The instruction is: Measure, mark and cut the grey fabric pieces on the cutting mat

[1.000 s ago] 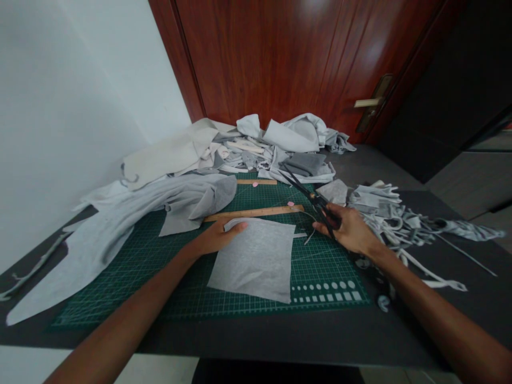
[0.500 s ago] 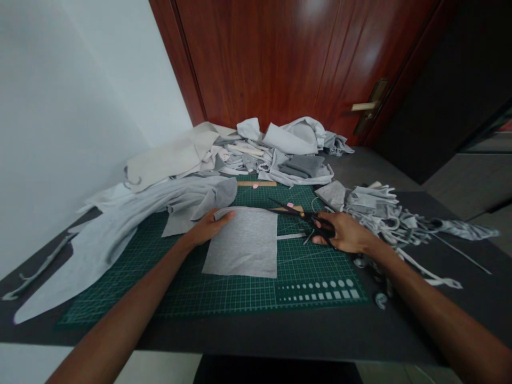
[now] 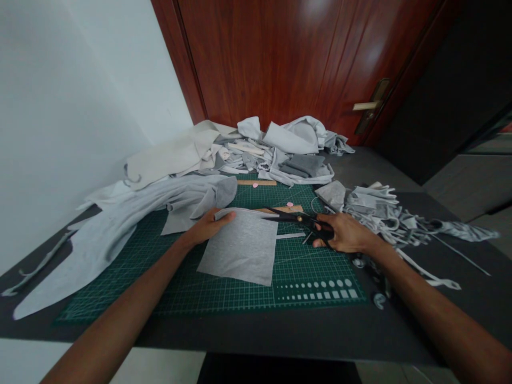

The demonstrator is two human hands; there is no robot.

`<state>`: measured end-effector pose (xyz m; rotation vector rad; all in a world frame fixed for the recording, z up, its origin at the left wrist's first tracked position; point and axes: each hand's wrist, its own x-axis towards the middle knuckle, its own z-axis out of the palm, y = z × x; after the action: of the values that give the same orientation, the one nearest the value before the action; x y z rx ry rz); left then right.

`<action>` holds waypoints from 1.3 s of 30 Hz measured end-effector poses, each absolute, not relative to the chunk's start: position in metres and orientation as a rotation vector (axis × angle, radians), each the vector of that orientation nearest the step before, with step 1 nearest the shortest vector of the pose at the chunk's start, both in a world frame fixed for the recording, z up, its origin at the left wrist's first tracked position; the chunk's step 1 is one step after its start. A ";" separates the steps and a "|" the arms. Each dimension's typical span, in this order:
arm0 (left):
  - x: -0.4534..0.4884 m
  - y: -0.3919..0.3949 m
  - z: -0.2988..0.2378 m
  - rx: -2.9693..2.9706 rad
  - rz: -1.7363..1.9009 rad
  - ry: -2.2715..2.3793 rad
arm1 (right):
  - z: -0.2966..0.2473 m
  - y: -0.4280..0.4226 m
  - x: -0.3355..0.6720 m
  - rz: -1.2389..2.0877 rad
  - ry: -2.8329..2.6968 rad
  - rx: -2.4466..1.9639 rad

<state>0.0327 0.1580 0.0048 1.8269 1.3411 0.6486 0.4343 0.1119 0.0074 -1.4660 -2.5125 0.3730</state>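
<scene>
My left hand [image 3: 206, 226] holds the top left corner of a square of grey knit fabric [image 3: 238, 248], which lies tilted on a green cutting mat [image 3: 316, 277]. My right hand [image 3: 346, 233] grips a pair of black-handled scissors [image 3: 300, 218]. Their blades point left, close to the fabric's upper right corner, and I cannot see them touching it. Beneath the scissors lies a wooden ruler [image 3: 282, 209], partly hidden.
Heaped grey and white fabric [image 3: 276, 152] lies behind the mat, with a second wooden ruler [image 3: 256, 182] at its foot. A large grey piece [image 3: 100, 240] spreads to the left, and cut scraps [image 3: 384, 213] lie right, on a black table [image 3: 256, 333].
The fabric square has slid left and turned slightly. The scissors have swung from pointing up-left to pointing nearly straight left, with my right hand still gripping them.
</scene>
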 end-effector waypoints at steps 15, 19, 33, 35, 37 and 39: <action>0.033 0.158 0.003 1.875 0.634 1.351 | 0.005 0.112 0.432 0.354 -2.546 -1.518; 0.034 0.158 0.003 1.907 0.647 1.341 | 0.004 0.112 0.432 0.358 -2.540 -1.497; 0.032 0.161 0.000 1.998 0.645 1.299 | 0.002 0.113 0.432 0.336 -2.536 -1.503; 0.032 0.161 0.000 1.995 0.648 1.307 | 0.002 0.113 0.433 0.341 -2.532 -1.509; 0.032 0.162 -0.001 1.991 0.637 1.306 | 0.002 0.113 0.433 0.350 -2.530 -1.509; 0.032 0.162 -0.001 1.990 0.627 1.312 | 0.002 0.113 0.433 0.359 -2.524 -1.504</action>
<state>0.0319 0.1616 -0.0008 1.9898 1.3121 0.6274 0.4334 0.1134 0.0022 -1.5037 -2.5235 0.3593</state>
